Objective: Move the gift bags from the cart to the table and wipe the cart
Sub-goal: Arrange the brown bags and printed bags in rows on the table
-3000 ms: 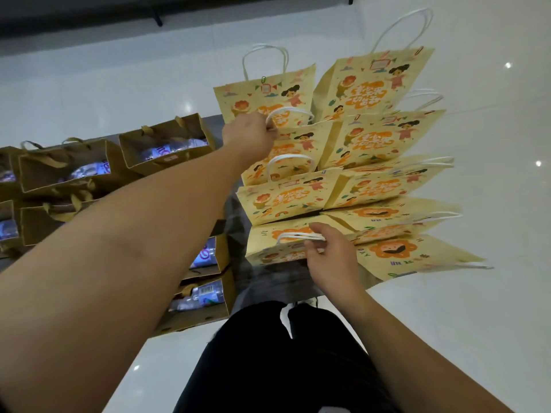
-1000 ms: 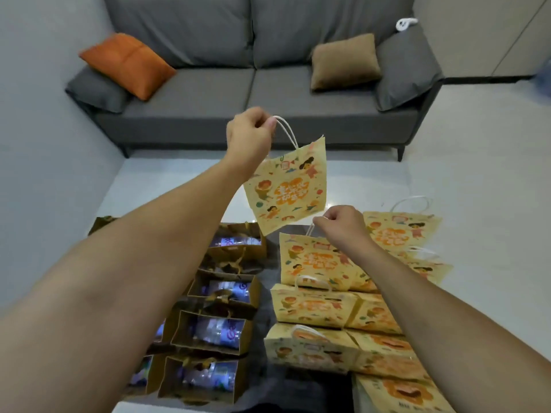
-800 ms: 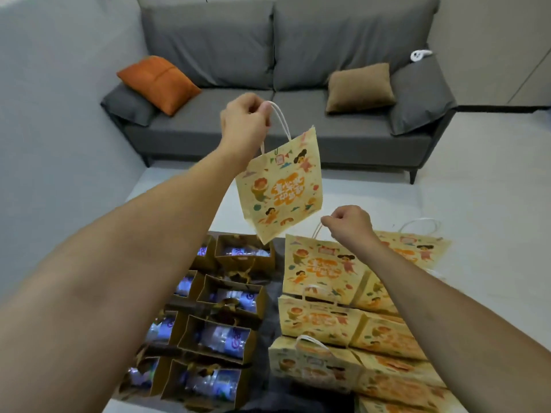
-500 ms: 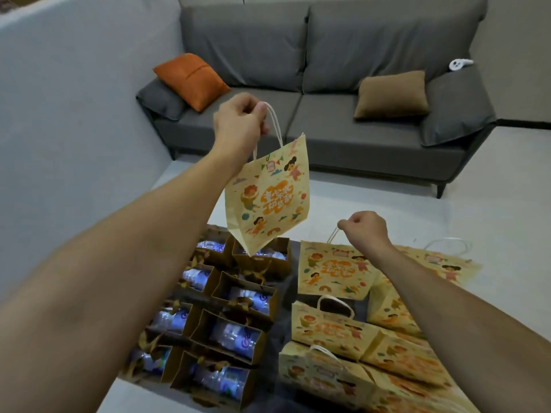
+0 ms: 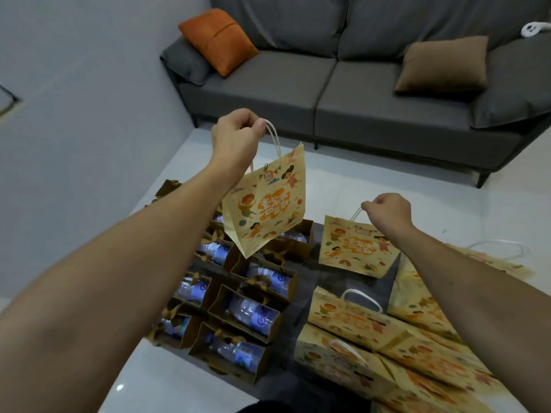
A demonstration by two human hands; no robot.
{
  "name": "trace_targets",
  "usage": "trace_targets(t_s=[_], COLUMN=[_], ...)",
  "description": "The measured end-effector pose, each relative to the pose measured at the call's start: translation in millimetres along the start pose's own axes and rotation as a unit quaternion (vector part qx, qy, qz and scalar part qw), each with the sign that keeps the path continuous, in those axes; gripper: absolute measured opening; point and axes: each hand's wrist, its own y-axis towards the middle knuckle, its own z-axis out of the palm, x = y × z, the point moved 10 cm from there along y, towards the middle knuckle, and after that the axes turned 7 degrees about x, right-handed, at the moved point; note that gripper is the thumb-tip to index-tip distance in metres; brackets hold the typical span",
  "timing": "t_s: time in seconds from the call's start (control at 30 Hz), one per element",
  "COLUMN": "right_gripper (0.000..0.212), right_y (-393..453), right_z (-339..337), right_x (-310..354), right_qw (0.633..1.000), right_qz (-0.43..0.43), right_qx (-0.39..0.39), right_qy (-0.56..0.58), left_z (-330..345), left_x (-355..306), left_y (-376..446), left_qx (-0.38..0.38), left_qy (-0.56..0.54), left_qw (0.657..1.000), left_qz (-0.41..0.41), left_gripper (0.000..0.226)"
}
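Gift bags, printed yellow paper: one (image 5: 265,204) hangs from left hand (image 5: 235,135), another (image 5: 354,248) from right hand (image 5: 387,211), above cart (image 5: 343,281). Fingers curled round cord handles (best hold); light, flat, crushable.

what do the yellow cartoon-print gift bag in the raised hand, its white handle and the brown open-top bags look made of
Yellow cartoon-print gift bag: apparently matte paper, holding flat sides and sharp fold corners.
White handle, pinched by the left hand: looks like twisted paper cord, thin and stiffly arched; could be string.
Brown open-top bags: seemingly kraft paper, dull finish, creased edges.
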Motion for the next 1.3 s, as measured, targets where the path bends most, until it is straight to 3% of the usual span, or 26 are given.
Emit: trace_targets(t_s=[0.1,0.33,0.43,0.53,0.67,0.97,1.1,1.3], right_gripper=[0.028,0.012,0.033,0.028,0.018,0.068,0.079,0.086], right_y=[8,-2,-17,-44,-76,-125,-154,-217], right_z=[14,18,10,5,32,0,-10,-14], right_x=[-10,-17,-17,-20,-41,12,40,68], right_qw=[0.999,0.999,0.999,0.993,0.998,0.993,0.990,0.970], right_qz=[0.018,0.017,-0.005,-0.051,-0.050,-0.098,-0.117,-0.147], right_qx=[0.039,0.026,-0.036,-0.101,-0.011,-0.046,-0.031,-0.032], right_qy=[-0.015,-0.003,0.000,-0.032,-0.029,0.042,0.077,0.191], left_z=[-2,11,16,20,24,7,-7,-30], left_x=[7,-1,-8,-21,-35,-79,-103,-126], left_y=[-2,-8,-13,-20,-35,-85,-112,-157], left_qx=[0.014,0.041,0.048,0.052,0.063,0.049,0.038,0.084], left_qy=[-0.016,-0.044,-0.053,-0.066,-0.064,-0.075,-0.084,-0.109], left_qw=[1.000,0.998,0.997,0.996,0.996,0.994,0.990,0.977], left_qz=[-0.014,-0.018,-0.013,0.005,0.026,0.065,0.103,0.161], left_gripper=[0.023,0.020,0.022,0.024,0.024,0.030,0.033,0.036])
